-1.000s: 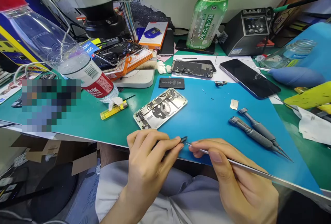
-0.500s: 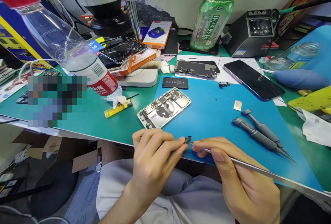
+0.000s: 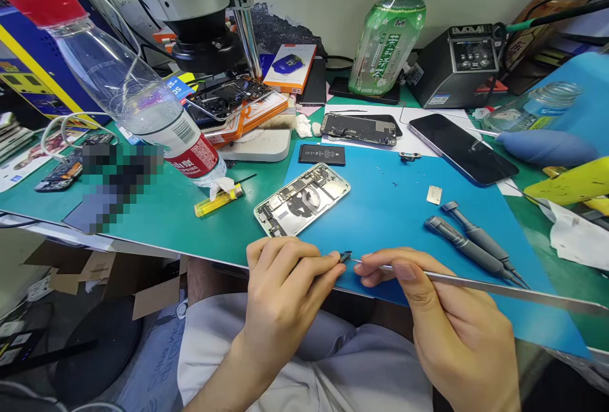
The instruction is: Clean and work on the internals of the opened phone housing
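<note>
My left hand point(image 3: 280, 285) is closed, pinching a small dark phone part point(image 3: 346, 256) between thumb and fingertips above the front edge of the blue mat. In my right hand point(image 3: 451, 317) lies a long, flat, silvery metal tool point(image 3: 518, 298) with a fine tip. That tip points left and reaches the small part or stops just short of it; I cannot tell which. Just beyond my left hand rests an opened phone point(image 3: 304, 199), its circuit board and inner frame exposed. A black phone battery point(image 3: 322, 153) lies behind it on the mat.
Two grey screwdrivers point(image 3: 469, 247) and a small metal plate point(image 3: 434, 194) lie right on the blue mat point(image 3: 371, 202). A dark-screened phone point(image 3: 461, 145) is behind them. A yellow lighter point(image 3: 219, 201) and a tilted water bottle point(image 3: 157, 113) stand left, near a microscope point(image 3: 200, 18).
The tool in my right hand has swung, its far end rising. My right hand has shifted slightly right; my left still pinches the small part. The view has shifted a little.
</note>
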{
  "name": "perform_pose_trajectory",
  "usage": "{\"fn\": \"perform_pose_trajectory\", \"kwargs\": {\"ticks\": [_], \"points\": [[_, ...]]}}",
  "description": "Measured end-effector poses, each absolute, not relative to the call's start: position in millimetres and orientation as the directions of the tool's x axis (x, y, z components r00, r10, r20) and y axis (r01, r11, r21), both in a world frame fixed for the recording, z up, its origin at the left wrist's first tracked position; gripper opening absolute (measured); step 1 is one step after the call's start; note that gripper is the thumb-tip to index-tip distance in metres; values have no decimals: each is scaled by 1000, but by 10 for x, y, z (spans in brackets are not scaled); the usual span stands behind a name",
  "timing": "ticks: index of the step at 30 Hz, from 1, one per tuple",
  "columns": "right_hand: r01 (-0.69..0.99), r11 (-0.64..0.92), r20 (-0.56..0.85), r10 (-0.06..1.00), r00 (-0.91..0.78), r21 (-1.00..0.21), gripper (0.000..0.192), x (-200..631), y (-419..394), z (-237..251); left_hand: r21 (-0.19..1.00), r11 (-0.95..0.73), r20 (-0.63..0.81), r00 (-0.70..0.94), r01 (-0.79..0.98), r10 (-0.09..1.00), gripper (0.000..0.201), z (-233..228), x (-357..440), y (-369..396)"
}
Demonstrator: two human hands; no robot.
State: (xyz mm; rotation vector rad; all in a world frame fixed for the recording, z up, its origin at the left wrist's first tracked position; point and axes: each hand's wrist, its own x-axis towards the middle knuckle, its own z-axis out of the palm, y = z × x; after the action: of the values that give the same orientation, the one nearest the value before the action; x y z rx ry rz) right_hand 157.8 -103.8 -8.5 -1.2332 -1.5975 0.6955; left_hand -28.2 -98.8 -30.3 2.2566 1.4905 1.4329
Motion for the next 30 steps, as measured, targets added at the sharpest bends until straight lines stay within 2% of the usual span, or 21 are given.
{"fn": "perform_pose_trajectory", "kwargs": {"ticks": [30], "points": [[403,411,411,907,-92,-818,27,1561,-1042,-99,500,-541,682,79,676,727,5,-323,-268,-990]]}}
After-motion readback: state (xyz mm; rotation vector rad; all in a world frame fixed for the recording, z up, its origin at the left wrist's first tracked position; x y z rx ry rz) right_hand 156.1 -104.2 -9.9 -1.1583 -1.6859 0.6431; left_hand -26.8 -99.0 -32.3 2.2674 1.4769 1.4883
